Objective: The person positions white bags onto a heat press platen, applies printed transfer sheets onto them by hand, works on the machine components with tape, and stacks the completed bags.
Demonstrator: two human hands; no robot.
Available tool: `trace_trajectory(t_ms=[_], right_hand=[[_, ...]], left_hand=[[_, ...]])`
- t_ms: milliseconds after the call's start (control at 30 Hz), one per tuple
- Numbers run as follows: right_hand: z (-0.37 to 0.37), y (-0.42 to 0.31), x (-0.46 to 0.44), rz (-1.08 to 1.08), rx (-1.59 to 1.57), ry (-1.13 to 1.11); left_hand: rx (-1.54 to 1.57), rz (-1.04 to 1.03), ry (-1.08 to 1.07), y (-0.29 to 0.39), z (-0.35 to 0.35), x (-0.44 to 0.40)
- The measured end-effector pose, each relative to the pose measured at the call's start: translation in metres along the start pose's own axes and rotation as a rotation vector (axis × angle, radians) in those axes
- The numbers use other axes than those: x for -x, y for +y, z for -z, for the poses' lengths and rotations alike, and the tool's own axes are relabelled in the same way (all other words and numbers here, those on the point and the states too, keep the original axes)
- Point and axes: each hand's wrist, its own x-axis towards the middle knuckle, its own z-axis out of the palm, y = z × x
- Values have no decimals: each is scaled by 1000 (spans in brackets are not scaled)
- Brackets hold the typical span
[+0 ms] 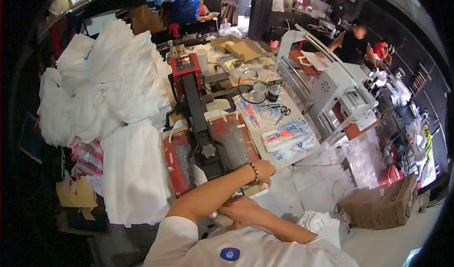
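A heat press with a red control box [186,64] and a dark upper arm [194,101] stands in front of me. My right hand [240,211] is closed around the press handle [222,219], low and near my body. My left arm crosses over the right one. With a beaded bracelet at the wrist, my left hand [263,171] is curled closed by the near right corner of the red press bed [231,137]; what its fingers hold, if anything, is hidden. White fabric [135,172] lies along the left side of the press.
A big heap of white fabric [104,87] rises at the left. Right of the press are printed plastic packs [288,139], scissors [283,110], a white mug [258,92] and a white machine [331,87]. A cardboard box [378,203] sits on the floor. Another person [354,42] is behind.
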Motion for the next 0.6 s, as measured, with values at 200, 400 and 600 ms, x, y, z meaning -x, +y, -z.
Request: trace_trajectory(t_ms=[200,400,600], right_hand=[[9,-7,3,28,-66,48],[4,-1,3,105,-100,80],[2,0,4,94,-85,80]], left_hand=[[-47,102,-2,-13,14,8],[-83,140,-51,-5,29,16],[-60,113,-65,1,31,18]])
